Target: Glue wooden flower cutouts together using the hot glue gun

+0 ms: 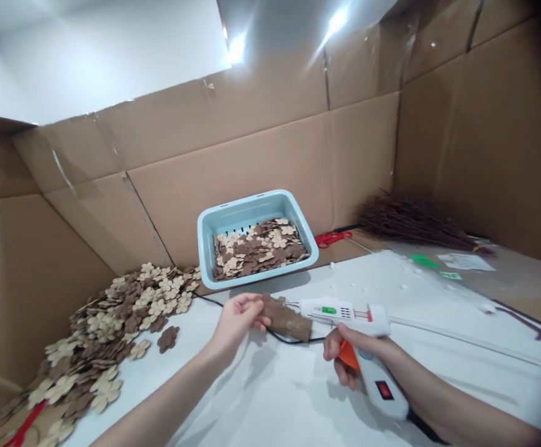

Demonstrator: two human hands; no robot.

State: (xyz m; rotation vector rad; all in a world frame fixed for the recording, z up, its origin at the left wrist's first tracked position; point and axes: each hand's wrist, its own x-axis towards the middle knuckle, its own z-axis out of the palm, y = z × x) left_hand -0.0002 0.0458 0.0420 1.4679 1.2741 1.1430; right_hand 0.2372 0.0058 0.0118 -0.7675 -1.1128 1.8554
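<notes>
My left hand (243, 315) is closed in a pinch at the left end of a small cardboard piece (293, 323). At its fingertips shows the scalloped edge of a brown flower cutout (267, 300), partly hidden by the fingers. My right hand (345, 355) wraps around a white hot glue gun (345, 313) with an orange trigger (348, 355); a finger lies on that trigger. The gun's metal nozzle points left, close to the brown cutout. I cannot tell whether it touches. A black cord (283, 339) runs beneath the cardboard piece.
A light blue basket (201, 248) holds many beige and brown flower cutouts. A heap of similar cutouts (130, 310) spreads left. Red scissors (330, 239) and a dark twig bundle (414, 223) lie behind, right. A white stick (475, 343) crosses the white table (261, 403). Cardboard walls (251, 161) enclose it.
</notes>
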